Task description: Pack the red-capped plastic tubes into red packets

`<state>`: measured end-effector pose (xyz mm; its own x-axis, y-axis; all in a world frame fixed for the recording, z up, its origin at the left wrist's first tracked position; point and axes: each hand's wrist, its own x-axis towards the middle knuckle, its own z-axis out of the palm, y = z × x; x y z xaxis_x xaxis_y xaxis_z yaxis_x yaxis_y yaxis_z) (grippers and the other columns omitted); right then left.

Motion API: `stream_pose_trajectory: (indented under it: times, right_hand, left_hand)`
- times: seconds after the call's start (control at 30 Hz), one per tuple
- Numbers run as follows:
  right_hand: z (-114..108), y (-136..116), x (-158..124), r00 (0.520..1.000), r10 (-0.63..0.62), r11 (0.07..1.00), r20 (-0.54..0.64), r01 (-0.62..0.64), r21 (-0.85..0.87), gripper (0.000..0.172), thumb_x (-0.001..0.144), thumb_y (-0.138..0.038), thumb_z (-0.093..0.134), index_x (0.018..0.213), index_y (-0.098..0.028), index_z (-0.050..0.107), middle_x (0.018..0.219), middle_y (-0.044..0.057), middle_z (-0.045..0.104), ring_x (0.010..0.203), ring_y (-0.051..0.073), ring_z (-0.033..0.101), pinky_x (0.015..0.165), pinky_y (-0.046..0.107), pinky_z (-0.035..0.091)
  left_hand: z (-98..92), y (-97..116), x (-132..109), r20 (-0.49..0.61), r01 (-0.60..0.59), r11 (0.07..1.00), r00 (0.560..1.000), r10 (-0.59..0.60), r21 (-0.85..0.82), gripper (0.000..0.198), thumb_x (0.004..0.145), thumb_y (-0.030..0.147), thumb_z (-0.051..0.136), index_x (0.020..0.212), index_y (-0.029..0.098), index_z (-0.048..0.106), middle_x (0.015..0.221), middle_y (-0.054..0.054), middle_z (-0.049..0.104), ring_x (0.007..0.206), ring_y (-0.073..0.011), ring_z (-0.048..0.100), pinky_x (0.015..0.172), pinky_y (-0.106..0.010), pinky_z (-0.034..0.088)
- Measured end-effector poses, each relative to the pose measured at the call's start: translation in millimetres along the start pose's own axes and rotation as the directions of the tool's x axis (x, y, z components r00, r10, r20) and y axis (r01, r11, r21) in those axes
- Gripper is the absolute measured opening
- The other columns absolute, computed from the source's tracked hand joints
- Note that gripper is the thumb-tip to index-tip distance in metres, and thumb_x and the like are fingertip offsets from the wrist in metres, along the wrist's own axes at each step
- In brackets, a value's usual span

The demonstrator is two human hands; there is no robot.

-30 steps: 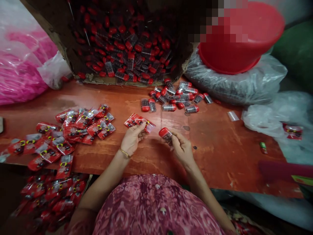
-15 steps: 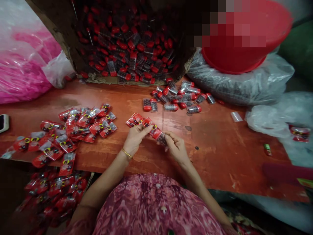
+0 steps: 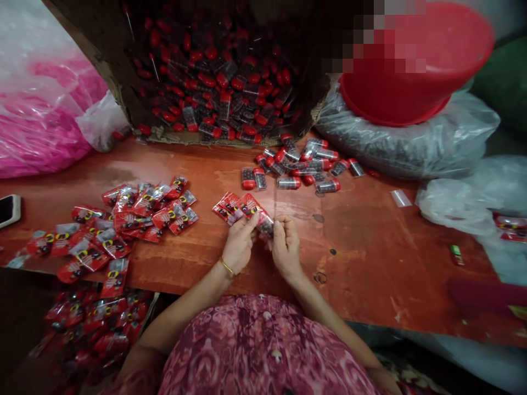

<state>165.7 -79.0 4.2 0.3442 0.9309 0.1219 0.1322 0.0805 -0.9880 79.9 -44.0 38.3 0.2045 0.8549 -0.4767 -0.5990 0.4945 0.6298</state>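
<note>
Both hands meet over the near middle of the table. My left hand (image 3: 241, 241), with a gold bangle at its wrist, is closed on one end of a small red printed packet (image 3: 263, 215). Around the packet's other end, where dark beads show through clear plastic, the fingers of my right hand (image 3: 286, 244) are closed. Just beyond the left fingers, several flat red packets (image 3: 224, 206) lie fanned on the table. Farther off is a group of clear capsule-shaped containers with red caps (image 3: 304, 162) and dark contents.
A cardboard box (image 3: 325, 109) full of red-capped containers lies at the back. Finished-looking red packets (image 3: 135, 211) are heaped at left, more below the edge. A red tub (image 3: 411, 93) sits on a plastic bag (image 3: 395, 151). A phone (image 3: 9, 210) lies far left.
My right hand has moved in toward the left and turned more upright. My left hand has shifted slightly right and nearer. Both still hold the packet.
</note>
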Motion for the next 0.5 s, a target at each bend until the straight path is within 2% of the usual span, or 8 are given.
stream_pose_trajectory:
  times: [0.07, 0.17, 0.23, 0.3, 0.37, 0.43, 0.5]
  right_hand:
    - [0, 0, 2, 0.997, -0.069, 0.995, -0.025, 0.067, -0.071, 0.011, 0.091, -0.031, 0.039, 0.088, -0.022, 0.044, 0.071, -0.002, 0.047, 0.061, 0.012, 0.048, 0.055, 0.024, 0.041]
    - [4, -1, 4, 0.977, -0.196, 0.967, -0.087, 0.178, -0.183, 0.007, 0.090, -0.027, 0.039, 0.090, -0.021, 0.044, 0.075, -0.001, 0.048, 0.065, 0.012, 0.049, 0.059, 0.025, 0.041]
    - [6, -1, 6, 0.969, -0.223, 0.960, -0.102, 0.200, -0.197, 0.008, 0.090, -0.027, 0.038, 0.090, -0.021, 0.044, 0.077, 0.000, 0.049, 0.068, 0.012, 0.049, 0.061, 0.026, 0.042]
    - [7, -2, 7, 0.984, -0.167, 0.981, -0.063, 0.159, -0.115, 0.011, 0.091, -0.029, 0.036, 0.088, -0.022, 0.043, 0.075, -0.001, 0.048, 0.064, 0.012, 0.048, 0.059, 0.026, 0.041]
    - [6, -4, 8, 0.998, -0.059, 0.998, 0.034, 0.058, 0.032, 0.014, 0.093, -0.033, 0.033, 0.086, -0.023, 0.041, 0.067, -0.003, 0.046, 0.053, 0.011, 0.045, 0.050, 0.025, 0.039]
    - [6, -7, 8, 0.991, 0.019, 0.988, 0.130, -0.039, 0.153, 0.014, 0.093, -0.034, 0.031, 0.086, -0.024, 0.037, 0.059, -0.006, 0.044, 0.042, 0.010, 0.039, 0.042, 0.024, 0.034]
    - [6, -10, 8, 0.989, 0.013, 0.984, 0.148, -0.039, 0.176, 0.012, 0.093, -0.032, 0.031, 0.086, -0.024, 0.037, 0.057, -0.007, 0.044, 0.040, 0.010, 0.037, 0.040, 0.023, 0.033]
  left_hand:
    - [0.1, -4, 1, -0.016, -0.010, 1.000, 1.000, 0.010, 0.010, 0.041, 0.047, 0.046, 0.081, 0.062, 0.014, 0.060, 0.057, 0.003, 0.061, 0.052, -0.0077, 0.052, 0.055, -0.021, 0.041]
    - [0.8, -11, 2, -0.049, -0.092, 0.995, 0.994, 0.094, 0.042, 0.041, 0.050, 0.048, 0.079, 0.063, 0.014, 0.061, 0.058, 0.002, 0.061, 0.056, -0.0087, 0.053, 0.058, -0.022, 0.041]
    - [1.2, -12, 3, -0.045, -0.110, 0.993, 0.993, 0.113, 0.049, 0.040, 0.053, 0.048, 0.077, 0.064, 0.013, 0.061, 0.059, 0.002, 0.061, 0.058, -0.0091, 0.054, 0.059, -0.022, 0.041]
    - [1.5, -8, 3, -0.010, -0.099, 0.994, 0.995, 0.099, 0.042, 0.036, 0.055, 0.045, 0.077, 0.066, 0.013, 0.062, 0.062, 0.001, 0.063, 0.059, -0.0097, 0.055, 0.059, -0.022, 0.041]
    - [1.5, -1, 4, 0.014, -0.085, 0.996, 0.996, 0.085, 0.033, 0.032, 0.055, 0.040, 0.077, 0.067, 0.014, 0.062, 0.064, 0.000, 0.064, 0.060, -0.0105, 0.056, 0.058, -0.023, 0.041]
    - [1.4, 7, 5, 0.012, -0.085, 0.995, 0.996, 0.085, 0.054, 0.029, 0.053, 0.034, 0.078, 0.066, 0.013, 0.062, 0.064, 0.000, 0.064, 0.059, -0.0107, 0.056, 0.056, -0.023, 0.041]
    - [1.2, 12, 6, 0.014, -0.071, 0.993, 0.997, 0.070, 0.095, 0.025, 0.051, 0.029, 0.077, 0.064, 0.012, 0.063, 0.061, 0.000, 0.063, 0.057, -0.0106, 0.055, 0.055, -0.023, 0.040]
